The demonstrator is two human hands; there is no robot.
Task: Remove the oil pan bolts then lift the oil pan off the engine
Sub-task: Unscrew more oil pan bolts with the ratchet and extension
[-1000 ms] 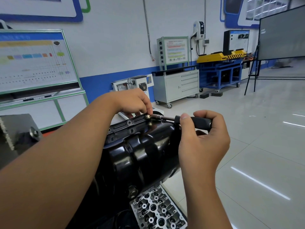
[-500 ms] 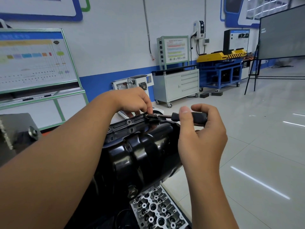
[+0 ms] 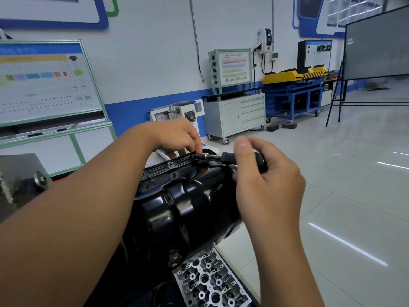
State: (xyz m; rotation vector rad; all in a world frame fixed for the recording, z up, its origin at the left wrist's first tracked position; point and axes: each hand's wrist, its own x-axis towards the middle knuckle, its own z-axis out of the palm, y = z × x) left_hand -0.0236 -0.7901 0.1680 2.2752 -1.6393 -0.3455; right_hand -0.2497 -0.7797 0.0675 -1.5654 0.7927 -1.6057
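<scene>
Head camera view, looking forward and down: the glossy black oil pan (image 3: 188,207) fills the centre and lower middle of the frame, still seated on the engine, with its flange (image 3: 164,167) running along its upper edge. Below it, at the bottom centre, a silver cylinder head (image 3: 210,282) lies with its valve pockets showing. At the left edge stands a grey metal stand (image 3: 20,178).

The right hand (image 3: 265,180), right of centre, has its fingers curled round the black handle of a driver (image 3: 225,157); the thumb stands up, blurred. The tool's chrome shaft lies nearly level, pointing left to a bolt (image 3: 194,155) at the flange's far corner. The left hand (image 3: 177,136), above the pan at mid frame, has its fingertips pinched down on the socket end, steadying it on the bolt head — the bolt itself is mostly hidden under them.

One empty-looking bolt hole (image 3: 170,165) sits further left on the flange. The step in hand appears to be spinning out a flange bolt — the pan is not yet free. The next move likely calls for keeping the socket square on the head while the handle turns, then catching the loose bolt before it drops.
</scene>
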